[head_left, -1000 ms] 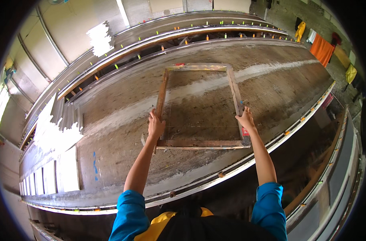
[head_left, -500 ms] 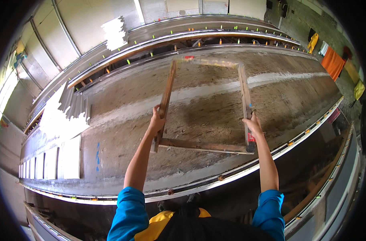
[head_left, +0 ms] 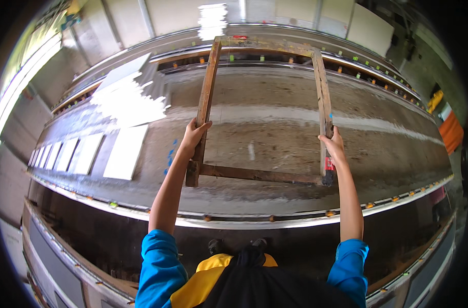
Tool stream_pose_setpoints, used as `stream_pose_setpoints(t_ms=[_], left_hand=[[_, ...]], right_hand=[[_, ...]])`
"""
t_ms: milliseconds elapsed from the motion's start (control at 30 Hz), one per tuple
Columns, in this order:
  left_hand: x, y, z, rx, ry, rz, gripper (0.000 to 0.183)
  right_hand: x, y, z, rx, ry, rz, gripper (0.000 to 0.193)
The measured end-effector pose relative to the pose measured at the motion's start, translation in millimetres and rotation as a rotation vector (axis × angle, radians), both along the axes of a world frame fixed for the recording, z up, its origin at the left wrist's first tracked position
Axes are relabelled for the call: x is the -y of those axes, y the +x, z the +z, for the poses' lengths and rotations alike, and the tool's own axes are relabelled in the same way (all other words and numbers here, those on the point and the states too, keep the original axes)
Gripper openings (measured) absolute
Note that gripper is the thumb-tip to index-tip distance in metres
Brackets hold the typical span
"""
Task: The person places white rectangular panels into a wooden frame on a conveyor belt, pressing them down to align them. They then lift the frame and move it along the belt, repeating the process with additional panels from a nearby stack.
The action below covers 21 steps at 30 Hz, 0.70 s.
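A large rectangular wooden frame (head_left: 259,175) is held out in front of me above a long brown table (head_left: 393,149). My left hand (head_left: 193,137) is closed around its left side bar, low down near the corner. On the opposite bar, my right hand (head_left: 333,146) grips just above a red label and a dark corner. The frame's far bar reaches over the table's back edge. Brown tabletop with a pale streak shows through the opening; whether a fine mesh spans it I cannot make out.
White rectangular sheets (head_left: 126,153) lie in a row on the table's left, with a glaring bright patch (head_left: 123,105) behind them. A rail with orange and green clips (head_left: 330,213) runs along the near edge. Orange cloth (head_left: 451,133) hangs at the far right. Another long table stands beyond.
My view has turned left, so the white sheets appear nearer the middle. The frame, held in both hands, sits higher in view, its far bar now over the table's back edge.
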<state>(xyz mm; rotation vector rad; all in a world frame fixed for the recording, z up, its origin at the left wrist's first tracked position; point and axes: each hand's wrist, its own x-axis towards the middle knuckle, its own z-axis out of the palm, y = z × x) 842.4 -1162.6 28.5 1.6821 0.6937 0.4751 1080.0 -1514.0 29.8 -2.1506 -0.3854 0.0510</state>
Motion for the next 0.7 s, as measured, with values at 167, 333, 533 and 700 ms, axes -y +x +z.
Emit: stream_pose_setpoints(t_ms=[167,333,533,700], left_hand=[[-57,-93,-14,0.069,0.125,0.151,0.032],[-112,-160,-42,0.036,0.198,0.213,0.037],[-134,-164,-41,-0.214,0.252,0.150,0.067],[-141,-157,-74,-0.126,0.222,0.118,0.054]], right_hand=[[-87,-51,-32,-0.128,0.013,0.139,0.078],[-154,-93,-44,-0.134,-0.003,0.220,0.072],[-163,-105,-69,-0.170,0.028,0.183,0.070],[-159,-126,-67,-0.169,-0.032,0.079,0.074]])
